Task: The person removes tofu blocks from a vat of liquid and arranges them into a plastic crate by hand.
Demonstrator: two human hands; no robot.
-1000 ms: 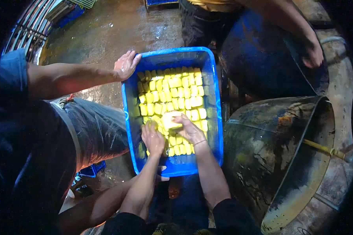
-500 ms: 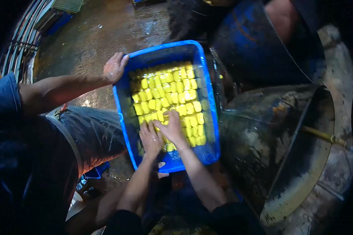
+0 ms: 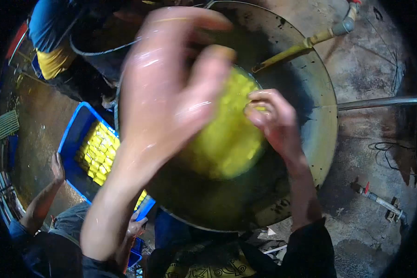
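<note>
Close to the camera, my left hand [image 3: 171, 88] is raised over a wide round vat [image 3: 320, 153]. It is smeared by motion, its thumb apart from the fingers and nothing visible in it. My right hand [image 3: 278, 121] is above the vat's right side, with thumb and fingers curled together. A small yellow patch shows between those fingertips; I cannot tell whether it is held. Inside the vat is a round, blurred yellow mass [image 3: 227, 143], partly hidden by my left hand. To the left, a blue crate [image 3: 70, 160] holds many wet yellow pieces [image 3: 97, 153].
A co-worker's hand [image 3: 57, 167] grips the crate's left edge, and the other hand [image 3: 135, 227] is at its lower end. Another person [image 3: 55, 28] is at upper left. A pipe [image 3: 306, 44] reaches over the vat's rim. A metal bar [image 3: 380, 103] extends right.
My view has swung right from the crate to the vat. Both my hands have left the yellow pieces in the crate and are now above the vat.
</note>
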